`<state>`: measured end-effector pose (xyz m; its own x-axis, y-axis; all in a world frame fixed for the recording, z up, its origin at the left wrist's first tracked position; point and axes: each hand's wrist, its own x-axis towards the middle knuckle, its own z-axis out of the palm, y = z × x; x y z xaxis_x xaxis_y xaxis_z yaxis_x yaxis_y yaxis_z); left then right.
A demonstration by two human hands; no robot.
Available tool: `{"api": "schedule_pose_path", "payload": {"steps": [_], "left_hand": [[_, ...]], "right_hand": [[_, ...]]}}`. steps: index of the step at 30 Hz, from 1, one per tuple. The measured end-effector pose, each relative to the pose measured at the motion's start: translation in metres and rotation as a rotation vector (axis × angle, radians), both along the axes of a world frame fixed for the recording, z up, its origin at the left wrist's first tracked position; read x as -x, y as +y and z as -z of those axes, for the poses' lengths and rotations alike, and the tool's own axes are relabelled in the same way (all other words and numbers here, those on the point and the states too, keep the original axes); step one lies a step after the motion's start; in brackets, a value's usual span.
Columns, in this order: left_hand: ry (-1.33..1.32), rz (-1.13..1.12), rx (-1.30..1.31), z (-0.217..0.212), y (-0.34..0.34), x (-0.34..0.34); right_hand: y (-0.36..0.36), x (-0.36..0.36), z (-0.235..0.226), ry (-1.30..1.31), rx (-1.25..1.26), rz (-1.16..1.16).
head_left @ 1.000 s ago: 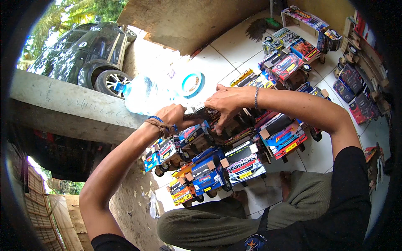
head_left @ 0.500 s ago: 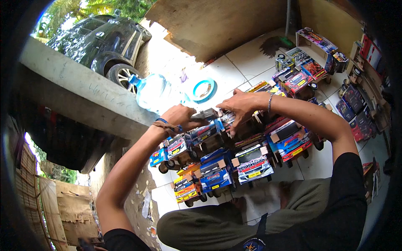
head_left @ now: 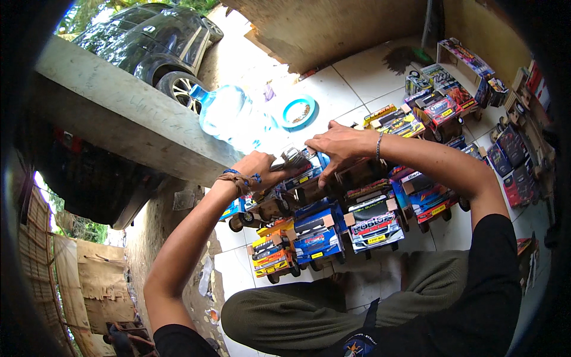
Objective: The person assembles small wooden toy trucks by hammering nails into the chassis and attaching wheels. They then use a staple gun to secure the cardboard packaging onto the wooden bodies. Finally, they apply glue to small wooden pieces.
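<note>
White floor tiles (head_left: 369,88) carry a big water bottle (head_left: 229,110) and a close crowd of toy trucks (head_left: 401,125), so reaching in from above serves best, without leaning on the front row. With neighbours this tight, the truck between the hands (head_left: 310,173) wants a level, unhurried hold, lest a corner catch the next one. Let the right hand (head_left: 340,144) spread its pressure across the body; it is splayed at the truck, thumb and forefinger apart, though glare and its own fingers hide the contact and I cannot tell whether it grips. Meanwhile the left hand (head_left: 259,168) has thumb and fingers closed on a small grey piece (head_left: 295,157); a light pinch would spare its edges.

That truck sits behind the front row, on the bottle's side, showing blue patches and dark printed strips. Nearer the knees stand a white truck (head_left: 376,217), a blue truck (head_left: 317,241) and an orange truck (head_left: 270,256), all brightly printed, with yellow plates (head_left: 376,240) and little brown blocks (head_left: 329,221) at their corners.
</note>
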<state>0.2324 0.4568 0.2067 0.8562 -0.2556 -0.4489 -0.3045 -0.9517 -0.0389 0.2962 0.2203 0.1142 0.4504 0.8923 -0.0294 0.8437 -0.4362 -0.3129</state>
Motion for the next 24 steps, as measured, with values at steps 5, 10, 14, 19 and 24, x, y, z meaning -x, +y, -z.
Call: {"api": "schedule_pose_path", "payload": {"steps": [5,10,14,19,24], "left_hand": [[-0.014,0.049,0.044,-0.003,-0.005,-0.002],[0.095,-0.021,-0.004,-0.005,-0.008,-0.013],[0.102,0.025,-0.041,-0.006,-0.012,-0.019],[0.141,0.001,-0.091,-0.003,-0.013,-0.03],[0.185,-0.052,-0.11,0.008,-0.006,-0.042]], "right_hand": [[-0.003,0.002,0.002,-0.01,-0.051,-0.015],[-0.001,0.002,0.003,-0.049,-0.027,-0.007],[-0.002,0.001,0.005,-0.025,-0.042,-0.013],[-0.003,-0.001,0.01,-0.026,-0.06,-0.014],[-0.002,-0.003,0.014,-0.004,-0.134,-0.033]]}}
